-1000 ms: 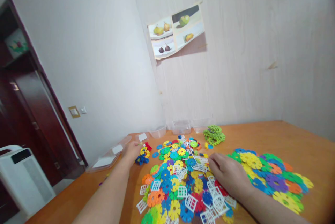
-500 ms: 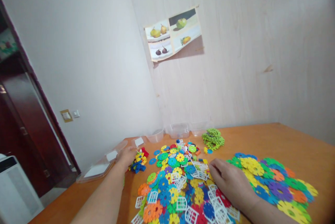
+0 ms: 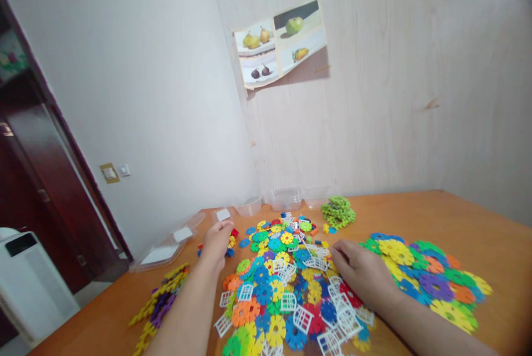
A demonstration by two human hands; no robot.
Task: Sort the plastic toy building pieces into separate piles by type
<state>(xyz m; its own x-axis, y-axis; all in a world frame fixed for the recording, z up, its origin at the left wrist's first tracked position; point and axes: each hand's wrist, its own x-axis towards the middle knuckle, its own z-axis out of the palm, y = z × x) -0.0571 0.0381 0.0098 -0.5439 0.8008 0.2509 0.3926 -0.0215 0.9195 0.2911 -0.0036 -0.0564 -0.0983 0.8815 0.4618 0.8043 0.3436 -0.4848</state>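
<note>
Head view: at the far left of the orange wooden desk point(image 3: 415, 214) lies a chain of yellow and purple plastic snowflake discs point(image 3: 158, 303), well apart from the hands. The left hand point(image 3: 216, 240) rests, fingers curled loosely, on a small cluster of red, blue and yellow interlocking bricks point(image 3: 230, 242); whether its grip has closed on one cannot be told. The right hand point(image 3: 362, 274) lies palm down, fingers together, on the heap of multicoloured plastic discs and white lattice pieces point(image 3: 286, 284). These pieces look light, stiff and slippery, best pinched by the rim. Farther right spreads a flat mat of joined large discs point(image 3: 428, 278).
</note>
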